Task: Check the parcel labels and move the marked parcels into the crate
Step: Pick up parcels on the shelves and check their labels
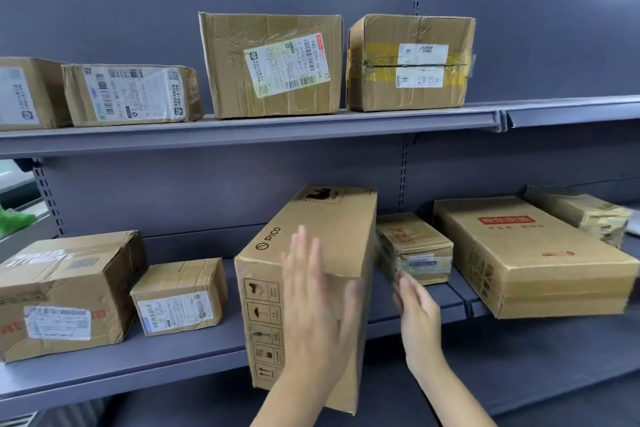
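A tall brown PICO parcel (332, 229) stands tilted on the lower shelf, its near end hanging over the shelf's front edge. My left hand (318, 308) lies flat with straight fingers against its near face, the thumb at the right corner. My right hand (414, 308) is just right of that parcel, fingers straight, its tips at the small taped parcel (412, 246). No crate is in view.
The upper shelf (242, 130) carries several labelled cardboard parcels, among them two large ones (273, 66) (410, 62). The lower shelf (173, 354) holds two labelled parcels at the left (65, 291) (180, 295), a long flat box (530, 253) at the right and a bundle (581, 211) behind it.
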Available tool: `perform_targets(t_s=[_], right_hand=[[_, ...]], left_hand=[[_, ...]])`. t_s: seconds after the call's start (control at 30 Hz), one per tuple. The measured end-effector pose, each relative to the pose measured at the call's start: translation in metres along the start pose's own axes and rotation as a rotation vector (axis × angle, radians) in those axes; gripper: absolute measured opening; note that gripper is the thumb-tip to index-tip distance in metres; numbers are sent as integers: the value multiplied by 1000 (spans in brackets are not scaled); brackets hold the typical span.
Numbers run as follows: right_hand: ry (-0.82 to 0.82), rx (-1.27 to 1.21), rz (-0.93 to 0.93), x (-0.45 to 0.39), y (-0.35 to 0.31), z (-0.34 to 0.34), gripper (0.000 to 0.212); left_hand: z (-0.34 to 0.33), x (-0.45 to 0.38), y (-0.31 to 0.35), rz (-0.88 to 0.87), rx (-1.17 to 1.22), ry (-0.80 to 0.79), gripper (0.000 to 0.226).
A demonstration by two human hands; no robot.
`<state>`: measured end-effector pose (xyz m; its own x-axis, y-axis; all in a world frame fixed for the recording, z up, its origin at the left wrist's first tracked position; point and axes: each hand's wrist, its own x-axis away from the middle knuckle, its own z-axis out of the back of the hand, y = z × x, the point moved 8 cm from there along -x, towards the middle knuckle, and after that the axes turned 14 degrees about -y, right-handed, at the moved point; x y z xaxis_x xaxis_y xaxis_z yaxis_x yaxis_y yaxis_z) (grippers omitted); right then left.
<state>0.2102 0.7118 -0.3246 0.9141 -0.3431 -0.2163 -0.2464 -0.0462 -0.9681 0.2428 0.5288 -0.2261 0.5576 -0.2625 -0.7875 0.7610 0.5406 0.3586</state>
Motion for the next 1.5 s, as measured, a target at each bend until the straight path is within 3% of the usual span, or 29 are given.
perform_targets(t_s=[0.1,0.27,0.5,0.73,0.87,0.93,1.23,1.4,1.5], right_hand=[[3,-89,-77,-32,0,13,42],[20,26,-97,-74,-7,26,44],[-69,114,-49,-99,-16,16,42],[-215,193,54,-127,-34,13,79],[-371,149,80,-127,-43,0,71],[-371,113,100,-121,-43,-2,66],[-155,93,183,-64,-43,38,72],[-81,193,218,-38,-44,52,53],[-84,234,206,-29,-39,42,68]], left_hand=[[-29,-9,10,-42,-179,-101,57],[-34,-12,4,-103,-285,-46,36],[4,-6,-40,-144,-59,-151,27],[57,-11,-98,-30,72,-205,26],[60,-12,-109,25,142,-218,23],[58,-11,-111,47,162,-201,22],[42,-12,-111,127,225,-103,41],[33,-31,-130,249,251,-81,79],[27,-40,-147,326,161,-90,93]])
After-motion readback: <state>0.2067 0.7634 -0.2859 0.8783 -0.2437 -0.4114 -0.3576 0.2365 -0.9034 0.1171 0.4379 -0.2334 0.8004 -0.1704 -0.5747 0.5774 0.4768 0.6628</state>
